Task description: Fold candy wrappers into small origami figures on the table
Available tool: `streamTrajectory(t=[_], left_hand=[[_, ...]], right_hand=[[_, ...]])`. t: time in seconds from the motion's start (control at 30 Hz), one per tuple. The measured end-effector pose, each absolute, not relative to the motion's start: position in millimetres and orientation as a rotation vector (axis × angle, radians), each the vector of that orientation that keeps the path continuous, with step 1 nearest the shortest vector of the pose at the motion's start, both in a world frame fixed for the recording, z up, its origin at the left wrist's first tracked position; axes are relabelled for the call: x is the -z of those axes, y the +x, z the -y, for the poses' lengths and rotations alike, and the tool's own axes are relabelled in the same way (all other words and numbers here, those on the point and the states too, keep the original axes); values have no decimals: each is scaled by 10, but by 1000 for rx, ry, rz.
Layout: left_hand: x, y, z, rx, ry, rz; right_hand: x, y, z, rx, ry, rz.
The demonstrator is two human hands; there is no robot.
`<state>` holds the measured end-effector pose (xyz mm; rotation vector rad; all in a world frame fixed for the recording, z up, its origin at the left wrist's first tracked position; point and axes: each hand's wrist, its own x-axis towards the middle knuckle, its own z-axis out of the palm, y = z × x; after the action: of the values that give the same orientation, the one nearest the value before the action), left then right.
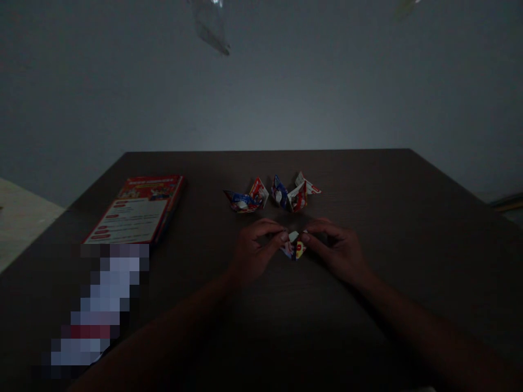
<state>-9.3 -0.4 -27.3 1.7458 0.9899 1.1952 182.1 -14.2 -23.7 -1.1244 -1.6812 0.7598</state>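
Note:
Between my two hands is a small piece of folded printed paper (294, 251), coloured yellow, blue and white. My left hand (259, 247) pinches its left side between thumb and fingers. On the opposite side, my right hand (333, 245) grips it the same way. Just beyond the hands, two finished-looking paper foldings stand on the table: a blue and red boat-like one (245, 201) on the left, and a blue, red and white one (290, 197) with raised points on the right. My fingers cover part of the held paper.
A stack of red-bordered printed sheets or booklets (134, 212) lies on the left of the dark wooden table (204, 163). Nearer me on that side is a pixelated area (98, 305). A pale wall (261, 98) rises behind the table. A blurred transparent object (210, 27) shows at the top.

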Motion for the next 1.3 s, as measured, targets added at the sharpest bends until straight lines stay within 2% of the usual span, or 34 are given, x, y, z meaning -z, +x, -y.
streamTrajectory(t=[0.8,1.3], left_hand=[[321,-265,-117,-1293,1608,-1284],[315,-291,-81,-1128,1707,-1566]], right_hand=[[317,2039,78,-946,-1336,1323],[349,2053,9,-1176,-1442,1189]])
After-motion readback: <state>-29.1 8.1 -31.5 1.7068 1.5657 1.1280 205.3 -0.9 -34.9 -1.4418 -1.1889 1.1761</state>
